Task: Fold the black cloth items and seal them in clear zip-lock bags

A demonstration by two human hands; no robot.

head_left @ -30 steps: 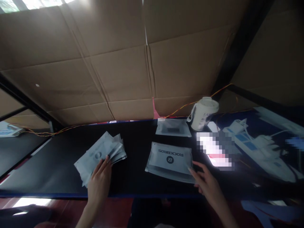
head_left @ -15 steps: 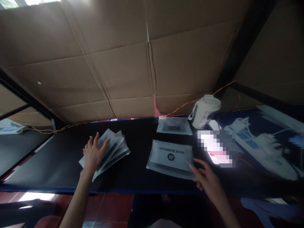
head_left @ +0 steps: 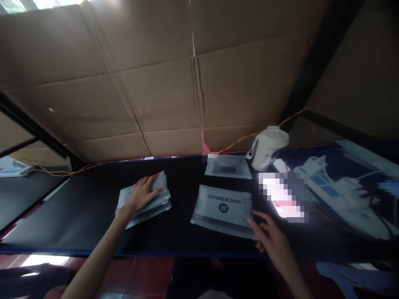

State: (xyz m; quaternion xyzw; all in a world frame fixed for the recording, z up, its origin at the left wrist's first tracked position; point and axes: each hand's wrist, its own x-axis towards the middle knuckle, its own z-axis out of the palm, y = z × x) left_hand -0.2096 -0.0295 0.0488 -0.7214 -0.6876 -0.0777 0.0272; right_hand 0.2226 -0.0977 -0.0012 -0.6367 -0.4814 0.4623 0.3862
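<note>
My left hand (head_left: 142,195) lies with fingers outstretched on a pile of frosted zip bags (head_left: 149,211) on the left part of the table. Edges of the bags overlap unevenly beneath it. On the right, my right hand (head_left: 271,234) pinches the near right corner of another frosted zip bag (head_left: 222,211). That bag lies on the table, and its printed "ROCKBROS" and round logo appear upside down. Behind it rests a further zip bag (head_left: 229,167) with a dark patch inside, apart from both hands.
A white lidded cup (head_left: 269,147) with a strap stands at the back right. Beside it are a bright pixelated object (head_left: 282,197) and white power strips (head_left: 339,197) with plugs. Cardboard (head_left: 156,99) walls off the back of the black table (head_left: 75,207). Thin wires run along the rear edge.
My left hand has moved right across the pile, and the fanned bags are now closer together. My right hand stays at the corner of the printed bag.
</note>
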